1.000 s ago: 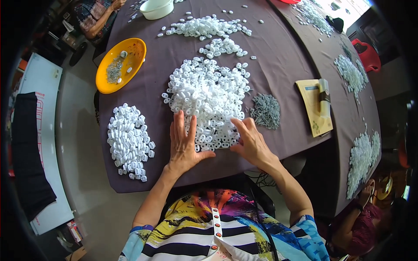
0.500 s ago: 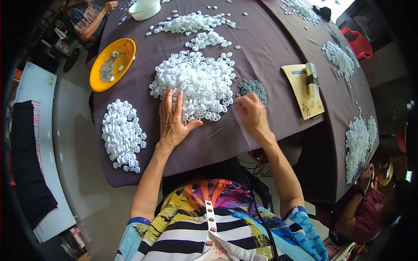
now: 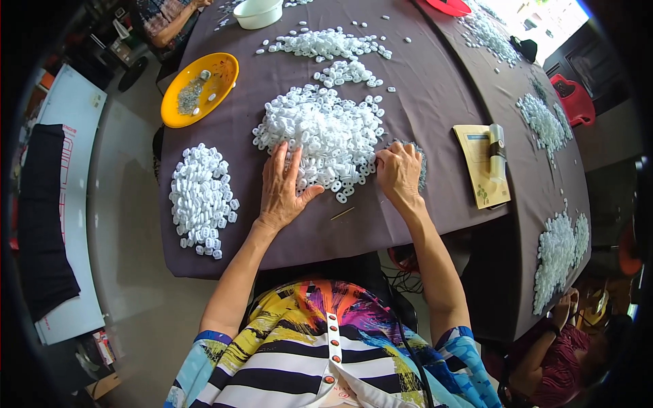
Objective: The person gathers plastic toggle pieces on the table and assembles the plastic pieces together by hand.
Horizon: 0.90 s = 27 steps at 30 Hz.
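Observation:
A large heap of small white oval plastic pieces with holes (image 3: 320,126) lies in front of me on the dark tablecloth. My left hand (image 3: 282,187) rests on its near left side, fingers stretched and thumb out, touching the pieces. At the heap's right edge, my right hand (image 3: 400,173) is curled, fingertips turned down; whatever they pinch is hidden. Behind that hand, a small pile of thin grey pieces (image 3: 423,166) is mostly covered. A thin brownish stick (image 3: 343,213) lies between my hands, nearer the table edge.
To the left lie another white pile (image 3: 201,197) and a yellow dish (image 3: 175,117) holding small pieces. A pale bowl (image 3: 258,15) and smaller heaps sit farther back. On the right are a tan booklet (image 3: 473,163) and a clear tube (image 3: 498,166). Two other people sit at the table.
My right hand has moved over the grey pile, now covering most of it, and is close against the white heap. My left hand stays on the heap. The whole view has shifted slightly.

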### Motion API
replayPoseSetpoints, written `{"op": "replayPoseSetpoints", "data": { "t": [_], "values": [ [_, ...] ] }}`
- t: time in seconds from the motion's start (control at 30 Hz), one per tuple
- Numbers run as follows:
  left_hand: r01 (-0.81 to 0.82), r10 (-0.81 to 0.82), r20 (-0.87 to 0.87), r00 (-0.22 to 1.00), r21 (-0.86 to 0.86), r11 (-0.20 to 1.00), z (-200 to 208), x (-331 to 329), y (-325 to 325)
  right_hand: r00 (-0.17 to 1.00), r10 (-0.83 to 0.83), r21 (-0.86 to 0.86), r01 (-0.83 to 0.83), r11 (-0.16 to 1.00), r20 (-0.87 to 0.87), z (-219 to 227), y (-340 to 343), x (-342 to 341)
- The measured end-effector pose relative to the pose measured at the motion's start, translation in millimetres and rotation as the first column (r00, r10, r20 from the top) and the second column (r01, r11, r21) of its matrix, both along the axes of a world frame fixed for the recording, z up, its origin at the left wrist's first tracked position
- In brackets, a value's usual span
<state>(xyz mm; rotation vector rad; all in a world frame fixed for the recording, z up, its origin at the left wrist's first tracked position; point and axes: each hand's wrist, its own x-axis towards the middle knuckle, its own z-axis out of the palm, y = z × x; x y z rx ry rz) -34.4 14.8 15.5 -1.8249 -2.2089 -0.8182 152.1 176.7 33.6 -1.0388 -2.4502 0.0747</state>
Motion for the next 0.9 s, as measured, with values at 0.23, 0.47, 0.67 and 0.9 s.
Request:
{"op": "replayPoseSetpoints", "data": {
  "t": [0.23,0.47,0.67,0.9],
  "values": [
    [0.009,-0.009,-0.004,1.000,0.035,0.999,0,-1,1,0.991,0.103,0.105,-0.112,0.988,0.086,4,4,-3],
    [-0.023,0.018,0.040,0.999,0.128,0.991,-5,-2,-2,0.990,0.132,0.119,-0.125,0.985,-0.048,11,0,1],
    [-0.041,0.013,0.092,0.996,0.310,0.950,5,12,-17,0.949,0.095,-0.157,-0.148,0.976,-0.301,11,-16,11],
    [-0.162,0.112,0.203,0.973,0.247,0.955,7,31,-44,0.847,0.110,-0.329,-0.318,0.889,-0.520,8,-58,24]
  ]
}}
